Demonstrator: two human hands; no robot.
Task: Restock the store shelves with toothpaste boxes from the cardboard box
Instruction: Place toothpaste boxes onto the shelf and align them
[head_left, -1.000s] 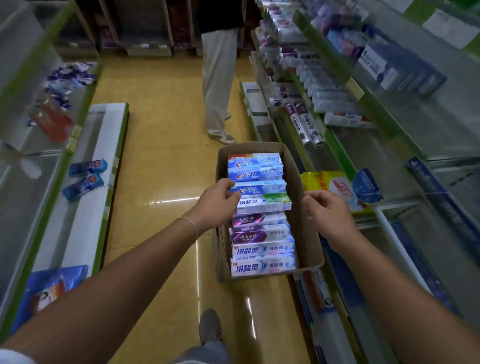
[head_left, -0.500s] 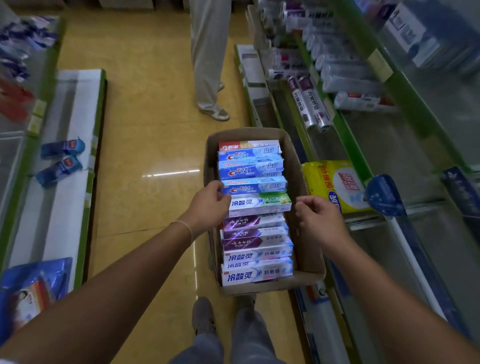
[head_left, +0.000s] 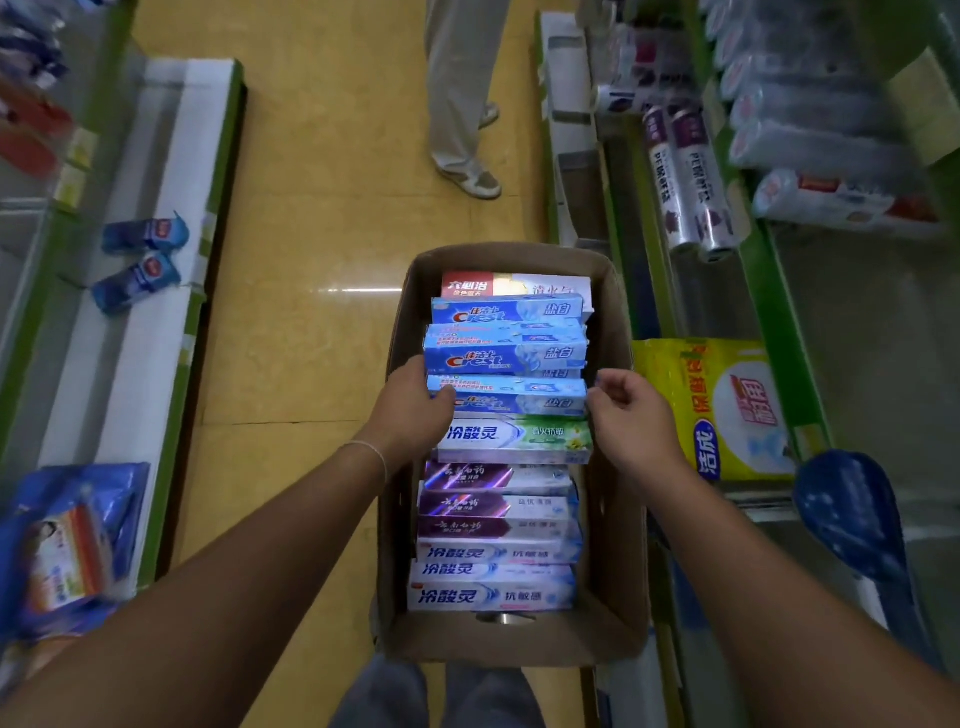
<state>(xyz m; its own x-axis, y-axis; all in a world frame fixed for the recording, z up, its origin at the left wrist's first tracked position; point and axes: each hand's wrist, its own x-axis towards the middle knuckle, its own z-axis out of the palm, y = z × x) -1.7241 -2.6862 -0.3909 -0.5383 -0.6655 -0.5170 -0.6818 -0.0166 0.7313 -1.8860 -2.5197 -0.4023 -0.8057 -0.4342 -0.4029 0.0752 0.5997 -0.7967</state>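
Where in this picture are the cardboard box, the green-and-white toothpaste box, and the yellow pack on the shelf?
cardboard box (head_left: 613, 525): head view, on its inner right wall.
green-and-white toothpaste box (head_left: 519, 439): head view, on the middle of its top face.
yellow pack (head_left: 670, 374): head view, on its yellow upper left part.

I see a cardboard box (head_left: 615, 519) on the yellow floor (head_left: 311, 208), packed with a row of toothpaste boxes. My left hand (head_left: 410, 410) grips the left end of a blue Crest box (head_left: 511, 397); my right hand (head_left: 631, 421) sits at its right end, fingers curled. A yellow package (head_left: 727, 405) lies on the shelf (head_left: 779, 312) just right. Another person's legs (head_left: 457, 88) stand ahead.
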